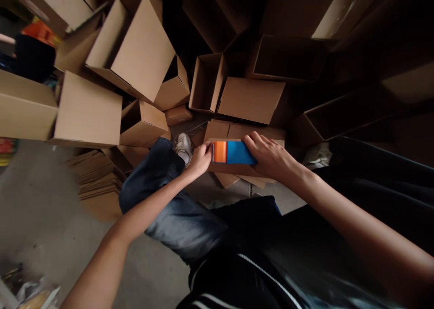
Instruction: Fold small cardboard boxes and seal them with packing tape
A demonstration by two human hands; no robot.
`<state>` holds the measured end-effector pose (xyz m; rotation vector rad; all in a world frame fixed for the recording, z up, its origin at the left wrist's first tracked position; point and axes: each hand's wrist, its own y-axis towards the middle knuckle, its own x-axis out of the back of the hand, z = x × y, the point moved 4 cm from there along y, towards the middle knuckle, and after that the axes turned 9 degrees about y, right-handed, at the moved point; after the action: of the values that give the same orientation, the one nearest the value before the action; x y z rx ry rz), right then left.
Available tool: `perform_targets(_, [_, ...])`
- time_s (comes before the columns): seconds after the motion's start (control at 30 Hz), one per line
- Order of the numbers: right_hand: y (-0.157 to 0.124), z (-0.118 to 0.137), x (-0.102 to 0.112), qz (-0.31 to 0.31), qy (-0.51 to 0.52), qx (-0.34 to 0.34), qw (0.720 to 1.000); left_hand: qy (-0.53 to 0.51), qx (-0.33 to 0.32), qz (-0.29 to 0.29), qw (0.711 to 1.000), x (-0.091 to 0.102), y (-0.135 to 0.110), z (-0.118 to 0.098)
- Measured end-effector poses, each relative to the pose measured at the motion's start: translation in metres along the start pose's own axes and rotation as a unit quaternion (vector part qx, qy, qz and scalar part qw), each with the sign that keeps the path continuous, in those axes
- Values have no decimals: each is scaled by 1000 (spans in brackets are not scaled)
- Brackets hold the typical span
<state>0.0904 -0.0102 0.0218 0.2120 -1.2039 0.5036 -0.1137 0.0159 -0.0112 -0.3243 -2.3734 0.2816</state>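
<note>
A blue and orange tape dispenser is held level between my two hands, above a folded cardboard box on the floor. My right hand wraps around its blue end. At the orange end, by a dark toothed edge, the fingers of my left hand are pinched together. Whether they also hold a strip of tape, I cannot tell. Part of the cardboard is hidden beneath the dispenser and my hands.
Several open cardboard boxes are heaped in front of me. Flattened cardboard is stacked on the floor at left. My bent knee and white shoe are close to my left hand. Another person's dark clothing shows at far left.
</note>
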Motion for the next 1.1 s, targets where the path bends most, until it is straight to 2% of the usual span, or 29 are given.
perform_targets(0.13, [0, 0, 0, 5, 4, 5, 1000, 35, 2, 6, 999, 3, 0, -2])
perform_targets(0.4, [0, 2, 1, 13, 33, 11, 999, 59, 34, 54, 996, 13, 5, -3])
perform_targets(0.73, [-1, 1, 7, 52, 84, 9, 995, 93, 27, 51, 994, 15, 3, -2])
perform_targets(1.1, [-4, 2, 8, 81, 116, -17, 990, -72, 61, 57, 994, 5, 5, 3])
